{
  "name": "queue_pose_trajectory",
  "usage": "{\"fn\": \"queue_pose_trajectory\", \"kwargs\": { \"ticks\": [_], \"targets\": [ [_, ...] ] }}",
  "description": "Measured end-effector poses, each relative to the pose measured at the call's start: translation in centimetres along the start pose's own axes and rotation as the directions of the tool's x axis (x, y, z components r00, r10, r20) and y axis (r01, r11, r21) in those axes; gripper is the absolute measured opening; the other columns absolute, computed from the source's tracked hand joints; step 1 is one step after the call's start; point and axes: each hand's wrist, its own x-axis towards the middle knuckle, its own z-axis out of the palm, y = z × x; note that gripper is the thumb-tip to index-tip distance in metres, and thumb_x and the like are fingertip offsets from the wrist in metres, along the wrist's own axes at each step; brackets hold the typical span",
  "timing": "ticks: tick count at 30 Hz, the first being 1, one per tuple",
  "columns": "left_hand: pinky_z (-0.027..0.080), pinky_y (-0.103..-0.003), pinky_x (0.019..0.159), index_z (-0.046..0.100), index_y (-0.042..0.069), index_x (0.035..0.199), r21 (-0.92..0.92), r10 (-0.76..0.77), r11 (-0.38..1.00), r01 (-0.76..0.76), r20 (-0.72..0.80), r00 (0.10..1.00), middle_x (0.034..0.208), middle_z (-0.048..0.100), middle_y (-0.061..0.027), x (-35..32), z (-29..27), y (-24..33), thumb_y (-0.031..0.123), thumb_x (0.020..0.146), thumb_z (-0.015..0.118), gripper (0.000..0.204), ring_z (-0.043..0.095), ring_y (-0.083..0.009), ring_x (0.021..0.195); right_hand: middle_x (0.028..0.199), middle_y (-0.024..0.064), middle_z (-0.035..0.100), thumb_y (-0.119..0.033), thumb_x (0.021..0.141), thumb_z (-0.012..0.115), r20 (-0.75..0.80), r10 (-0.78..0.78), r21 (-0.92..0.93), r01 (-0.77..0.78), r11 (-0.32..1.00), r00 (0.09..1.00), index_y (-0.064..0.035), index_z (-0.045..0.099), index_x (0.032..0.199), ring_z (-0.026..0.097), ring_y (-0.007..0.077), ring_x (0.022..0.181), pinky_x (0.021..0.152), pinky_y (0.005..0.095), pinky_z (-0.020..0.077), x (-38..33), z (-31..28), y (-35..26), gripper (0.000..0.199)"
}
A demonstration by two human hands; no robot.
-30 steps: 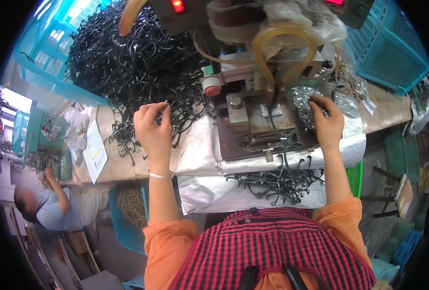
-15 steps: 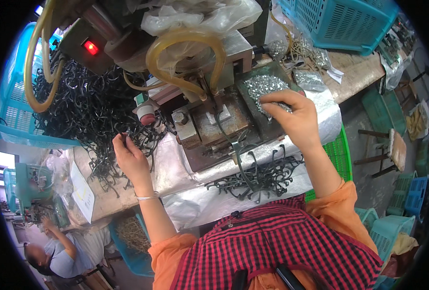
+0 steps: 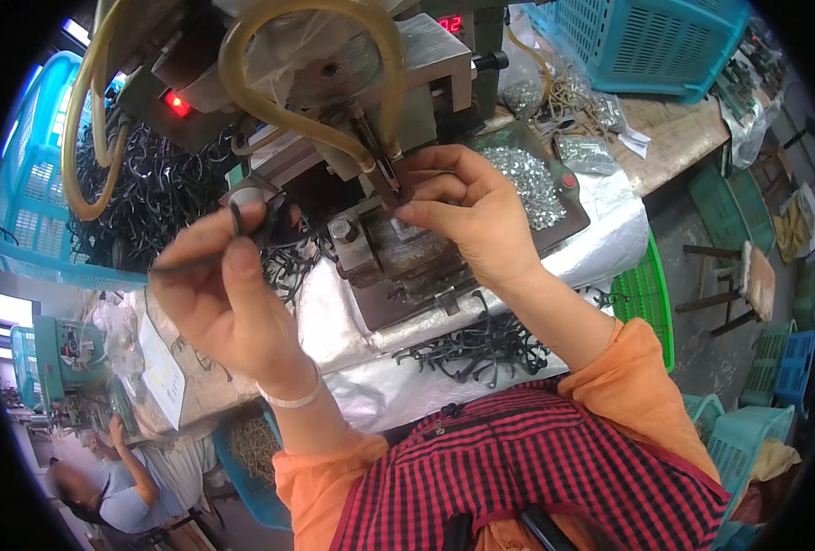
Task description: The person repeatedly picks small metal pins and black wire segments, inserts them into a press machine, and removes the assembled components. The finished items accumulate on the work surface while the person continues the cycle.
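My left hand (image 3: 233,298) is raised at the left of the press, its fingers closed on a black curved strip (image 3: 239,220) with thin bent ends. My right hand (image 3: 481,216) reaches into the press, thumb and fingers pinched together beside the metal die (image 3: 410,228). Whatever sits between those fingertips is too small and hidden to make out. Just above them the press's narrow punch (image 3: 380,174) comes down between two yellowish hoses. Right of the die, small shiny metal pieces (image 3: 527,184) lie heaped on a dark tray.
A large heap of black curved strips (image 3: 150,184) lies by a blue basket (image 3: 31,220) at left. More strips (image 3: 481,344) rest on the silver sheet in front of the press. Another blue basket (image 3: 641,55) stands at back right. A person (image 3: 132,487) sits at lower left.
My right hand has moved left from the metal pieces to the die. My left hand has come up with a black strip. The strip hanging at the die's front edge is no longer there.
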Motion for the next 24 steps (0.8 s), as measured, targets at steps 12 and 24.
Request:
{"fn": "queue_pose_trajectory", "kwargs": {
  "ticks": [12, 24],
  "targets": [
    [0.043, -0.028, 0.051, 0.066, 0.007, 0.088, 0.191, 0.259, 0.871, -0.453, 0.606, 0.752, 0.106, 0.074, -0.0103, -4.7, 2.0, -0.1, 0.001, 0.07, 0.078, 0.023, 0.053, -0.0171, 0.059, 0.123, 0.0208, 0.063, -0.015, 0.074, 0.079, 0.073, -0.446, -0.997, 0.06, -0.045, 0.892, -0.0098, 0.074, 0.095, 0.05, 0.04, 0.129, 0.1, 0.0492, 0.0452, -1.0, -12.1, 4.0, 0.022],
    [0.044, -0.03, 0.048, 0.065, 0.005, 0.09, 0.158, 0.24, 0.846, -0.509, 0.74, 0.629, 0.101, 0.073, -0.0094, -4.1, 3.4, -0.2, 0.003, 0.07, 0.073, 0.021, 0.055, -0.0186, 0.057, 0.139, 0.0228, 0.053, -0.026, 0.078, 0.08, 0.074, -0.413, -0.997, 0.078, -0.007, 0.908, -0.0094, 0.068, 0.102, 0.041, 0.0402, 0.138, 0.104, 0.0506, 0.0428, -0.1, -12.0, 5.6, 0.031]
  ]
}}
